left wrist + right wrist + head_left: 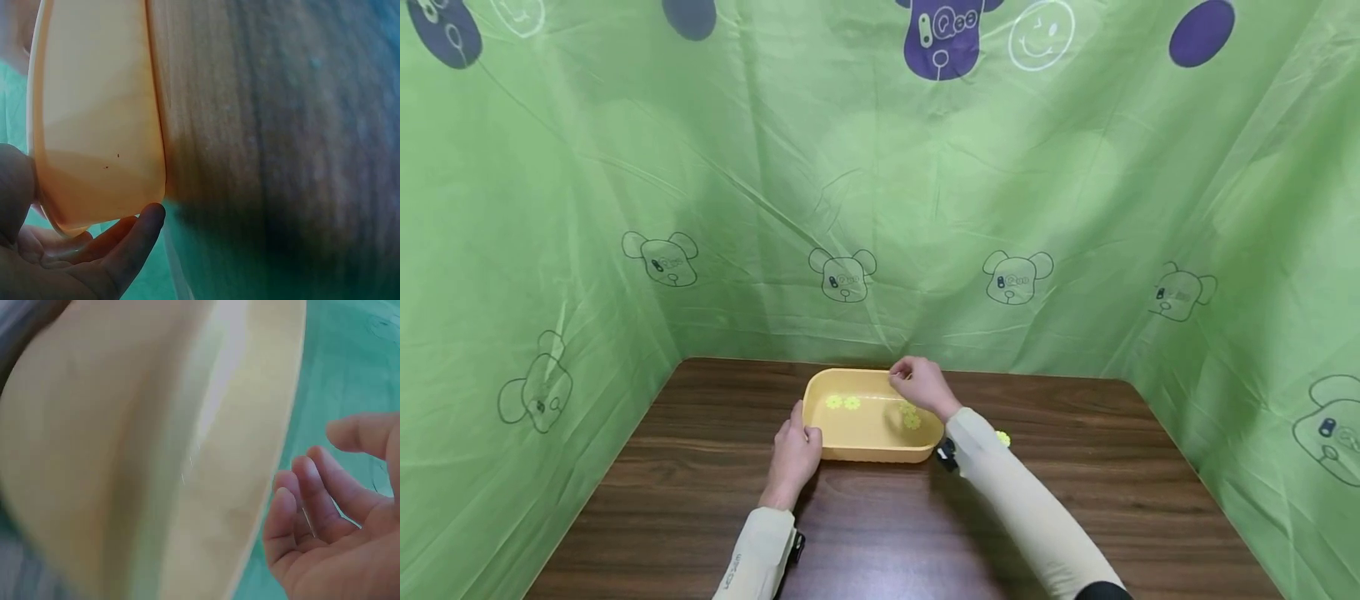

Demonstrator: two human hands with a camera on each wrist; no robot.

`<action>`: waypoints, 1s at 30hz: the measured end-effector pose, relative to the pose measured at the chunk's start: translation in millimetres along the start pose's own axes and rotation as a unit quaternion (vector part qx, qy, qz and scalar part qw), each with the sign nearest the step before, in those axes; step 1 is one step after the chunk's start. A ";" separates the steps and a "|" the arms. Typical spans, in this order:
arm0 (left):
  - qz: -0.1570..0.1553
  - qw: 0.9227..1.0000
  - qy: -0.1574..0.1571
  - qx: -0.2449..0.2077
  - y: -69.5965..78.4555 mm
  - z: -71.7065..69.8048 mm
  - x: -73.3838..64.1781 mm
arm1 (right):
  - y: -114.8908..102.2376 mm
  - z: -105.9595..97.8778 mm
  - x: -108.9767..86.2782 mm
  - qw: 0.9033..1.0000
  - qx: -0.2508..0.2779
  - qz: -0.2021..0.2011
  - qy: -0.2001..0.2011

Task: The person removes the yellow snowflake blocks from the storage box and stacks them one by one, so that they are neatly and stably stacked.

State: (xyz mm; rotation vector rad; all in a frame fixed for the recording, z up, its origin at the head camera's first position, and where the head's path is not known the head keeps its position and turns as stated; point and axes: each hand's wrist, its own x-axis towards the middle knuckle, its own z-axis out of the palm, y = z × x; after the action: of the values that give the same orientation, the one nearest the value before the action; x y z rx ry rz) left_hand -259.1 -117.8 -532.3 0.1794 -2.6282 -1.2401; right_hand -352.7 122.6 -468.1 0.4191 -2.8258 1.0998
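Note:
A pale yellow-orange plastic basin [865,455], oblong with rounded corners, sits on the table. My left hand [795,454] grips its left end; in the left wrist view the thumb and fingers [147,219] lie on either side of its wall. My right hand [922,385] is over the far right rim, its fingers loosely bent. Seen from the right wrist, that hand [350,519] holds nothing, its fingertips close to the rim. Small yellow flower-shaped pieces lie in the basin: a pair [842,402] toward the left and others [912,421] below my right hand.
Another yellow flower piece [1003,437] lies on the dark wood table [1075,467], partly behind my right sleeve. Green fabric [925,200] with printed bear heads hangs behind the table and along both sides.

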 end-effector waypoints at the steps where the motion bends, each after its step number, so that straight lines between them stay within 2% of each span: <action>1: 0.000 1.000 0.000 0.000 0.1 0.2 0.0 | -5.4 7.6 2.7 1.000 0.001 0.002 -0.012; 5: -0.005 1.000 -0.006 0.004 0.2 1.5 -0.7 | -15.1 37.8 11.3 0.998 0.014 0.035 -0.055; 10: -0.011 1.000 -0.006 0.010 -1.1 3.6 -1.5 | -14.7 67.9 17.9 0.994 0.035 0.081 -0.067; 14: -0.006 1.000 -0.002 0.008 -1.1 4.0 -2.2 | -12.8 82.6 20.3 0.994 -0.005 0.083 -0.073; 18: 0.000 1.000 -0.003 0.008 -0.4 3.6 -1.9 | -16.9 84.4 18.3 0.991 -0.053 0.067 -0.102; 23: -0.005 1.000 -0.006 0.006 0.9 2.4 0.0 | -20.9 80.7 16.2 0.987 -0.102 0.057 -0.110; 27: -0.011 1.000 -0.003 0.006 0.9 1.8 1.8 | -19.4 76.5 16.0 0.984 -0.099 0.066 -0.129; 30: -0.007 1.000 0.001 0.009 -0.5 1.8 2.5 | -15.8 74.1 14.0 0.984 -0.092 0.056 -0.142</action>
State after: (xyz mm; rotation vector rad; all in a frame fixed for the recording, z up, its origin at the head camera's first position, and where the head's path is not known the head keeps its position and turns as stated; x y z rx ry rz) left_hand -262.0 -117.3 -533.4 0.2026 -2.6418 -1.2211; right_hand -359.9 58.5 -510.2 0.4368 -3.2016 0.8447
